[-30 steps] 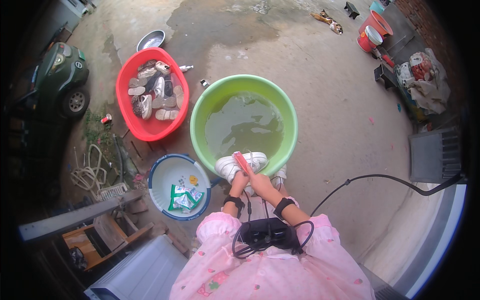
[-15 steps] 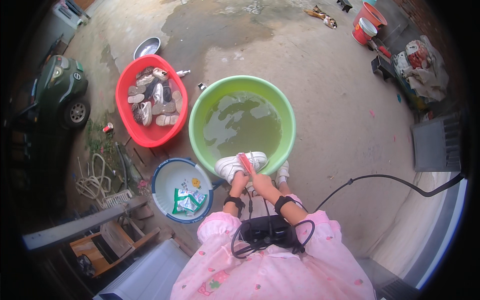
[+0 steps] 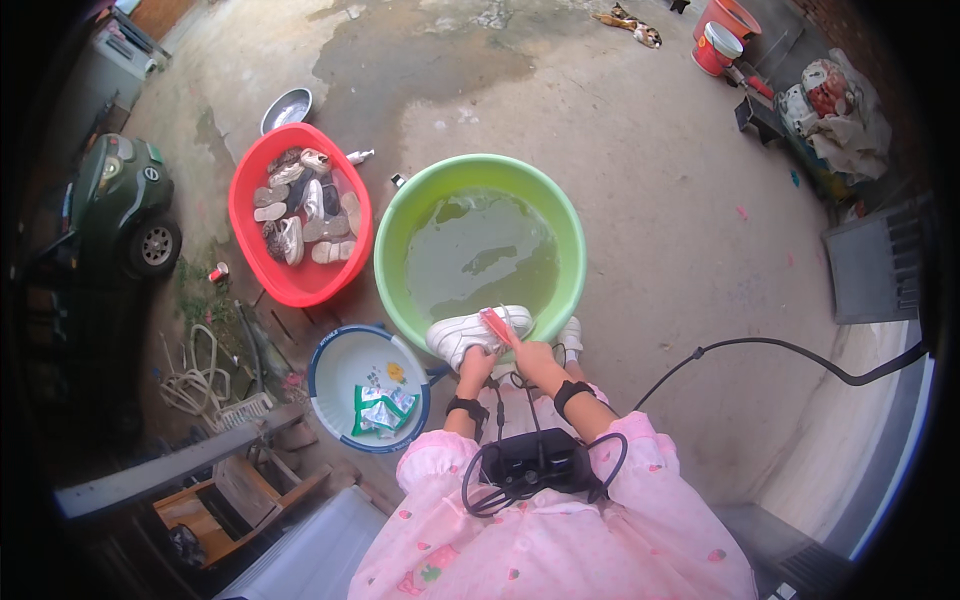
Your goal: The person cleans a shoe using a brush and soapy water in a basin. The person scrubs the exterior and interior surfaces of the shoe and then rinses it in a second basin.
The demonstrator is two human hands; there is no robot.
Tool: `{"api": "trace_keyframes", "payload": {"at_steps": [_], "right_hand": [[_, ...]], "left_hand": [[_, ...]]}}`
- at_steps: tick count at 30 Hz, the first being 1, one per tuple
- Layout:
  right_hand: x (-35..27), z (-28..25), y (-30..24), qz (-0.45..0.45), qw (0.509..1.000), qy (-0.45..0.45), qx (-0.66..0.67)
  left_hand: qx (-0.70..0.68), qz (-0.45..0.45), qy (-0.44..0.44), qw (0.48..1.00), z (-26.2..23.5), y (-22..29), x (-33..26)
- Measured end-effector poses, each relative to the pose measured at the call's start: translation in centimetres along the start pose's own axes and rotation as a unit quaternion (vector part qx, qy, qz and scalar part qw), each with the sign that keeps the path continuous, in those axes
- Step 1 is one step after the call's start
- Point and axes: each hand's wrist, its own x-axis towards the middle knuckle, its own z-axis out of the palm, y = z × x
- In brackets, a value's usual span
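Observation:
My left hand (image 3: 477, 363) grips a white sneaker (image 3: 470, 331) from below, holding it over the near rim of a green basin (image 3: 392, 232) filled with murky water. In my right hand (image 3: 533, 355) is a red brush (image 3: 497, 325), its head resting on the sneaker's upper. Both wrists wear black bands. A black device with cables hangs on my chest, over a pink garment.
A red basin (image 3: 243, 235) with several shoes stands left of the green one. A pale blue basin (image 3: 330, 375) holding green packets sits near my left knee. A black cable (image 3: 790, 348) crosses the concrete at right. A toy car, metal bowl, red buckets and wooden clutter ring the yard.
The view has shifted slightly. Both hands keep their hold on the sneaker and brush at the basin's rim, and the brush has moved a little across the shoe.

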Motion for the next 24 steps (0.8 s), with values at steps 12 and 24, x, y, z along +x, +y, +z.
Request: {"api": "trace_keyframes", "payload": {"at_steps": [12, 24], "right_hand": [[0.8, -0.8, -0.1, -0.061, 0.998, -0.017, -0.016], [1.2, -2.1, -0.8, -0.028, 0.999, -0.005, -0.021]], "left_hand": [[0.014, -0.019, 0.022, 0.999, -0.3, 1.0, -0.7], [0.013, -0.022, 0.003, 1.000, -1.0, 1.7, -1.0]]}}
